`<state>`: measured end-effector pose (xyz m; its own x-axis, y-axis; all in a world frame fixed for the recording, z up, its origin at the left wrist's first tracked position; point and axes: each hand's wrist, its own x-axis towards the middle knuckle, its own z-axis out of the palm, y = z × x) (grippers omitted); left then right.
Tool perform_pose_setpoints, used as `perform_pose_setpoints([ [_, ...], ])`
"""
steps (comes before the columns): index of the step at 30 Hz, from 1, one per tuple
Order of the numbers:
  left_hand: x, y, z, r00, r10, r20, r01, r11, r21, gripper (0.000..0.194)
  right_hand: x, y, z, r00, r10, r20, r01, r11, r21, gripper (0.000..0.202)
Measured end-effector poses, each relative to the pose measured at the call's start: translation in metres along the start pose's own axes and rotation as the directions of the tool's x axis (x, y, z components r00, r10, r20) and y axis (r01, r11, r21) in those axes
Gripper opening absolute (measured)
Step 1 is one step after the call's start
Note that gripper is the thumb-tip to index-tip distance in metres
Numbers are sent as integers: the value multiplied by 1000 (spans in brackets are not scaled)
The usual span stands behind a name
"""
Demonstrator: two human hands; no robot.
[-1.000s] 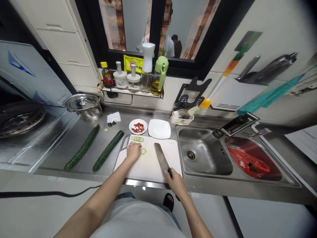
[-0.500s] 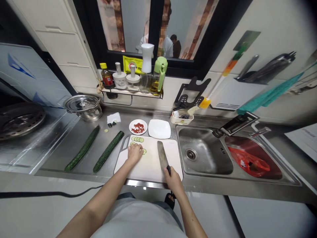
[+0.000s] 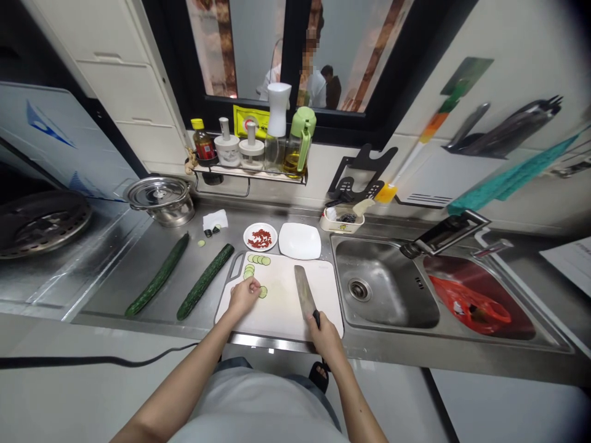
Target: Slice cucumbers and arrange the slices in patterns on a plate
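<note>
My left hand [image 3: 245,295] is over the left part of the white cutting board [image 3: 286,323], with its fingers drawn together. A cucumber slice [image 3: 263,292] is at its fingertips and seems to be held there. Just beyond, a short column of slices [image 3: 249,271] overlaps, and a row of slices [image 3: 259,260] lies along the board's far edge. In my right hand [image 3: 327,337] is the black handle of a kitchen knife [image 3: 303,292]. Its broad blade rests on or just over the board, pointing away from me. Two whole cucumbers [image 3: 205,282] [image 3: 157,275] lie left of the board.
Behind the board stand a plate of chopped red pieces [image 3: 260,237] and a white plate [image 3: 300,240]. A double sink [image 3: 385,283] with a red plastic bag [image 3: 471,307] is at the right. A lidded steel pot [image 3: 161,200] stands at the back left, beside a bottle shelf [image 3: 249,174].
My left hand has drawn back toward me and left, uncovering the short column of slices. The slice at its fingertips has shifted the same way. My right hand keeps the knife in place.
</note>
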<state>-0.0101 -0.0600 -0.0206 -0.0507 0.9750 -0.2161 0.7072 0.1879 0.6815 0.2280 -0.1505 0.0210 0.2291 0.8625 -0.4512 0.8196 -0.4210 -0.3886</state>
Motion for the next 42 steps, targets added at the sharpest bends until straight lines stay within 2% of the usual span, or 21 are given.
perform_pose_setpoints([
  [8,-1,-30,-10,993,-52,-111,48,998,-40,7,3,0,-3,1000,2,23,-1,1000,-28,33],
  [15,13,-36,-13,975,-109,-194,107,994,-22,12,7,0,-4,999,-1,33,2,1000,-16,32],
  [19,19,-29,-15,971,-104,-214,114,993,33,15,8,2,-4,1000,2,31,-2,1000,-7,34],
  [25,16,-17,-19,974,-70,-217,125,959,252,19,9,4,-4,1000,9,24,-8,1000,-5,34],
  [28,15,-14,-18,971,-61,-230,125,954,272,21,10,3,-5,999,6,34,-6,1000,1,34],
  [32,21,-3,-13,977,-6,-214,65,960,271,24,9,1,-7,999,13,46,-13,1000,3,33],
  [36,34,21,-9,983,62,-171,-5,949,315,30,8,0,-9,999,15,52,-15,1000,-8,33],
  [39,46,36,-7,988,98,-123,-47,932,360,34,8,-1,-10,998,24,54,-24,1000,-9,33],
  [42,56,44,-5,988,136,-74,-93,905,416,33,9,0,-9,998,21,56,-21,1000,-3,32],
])
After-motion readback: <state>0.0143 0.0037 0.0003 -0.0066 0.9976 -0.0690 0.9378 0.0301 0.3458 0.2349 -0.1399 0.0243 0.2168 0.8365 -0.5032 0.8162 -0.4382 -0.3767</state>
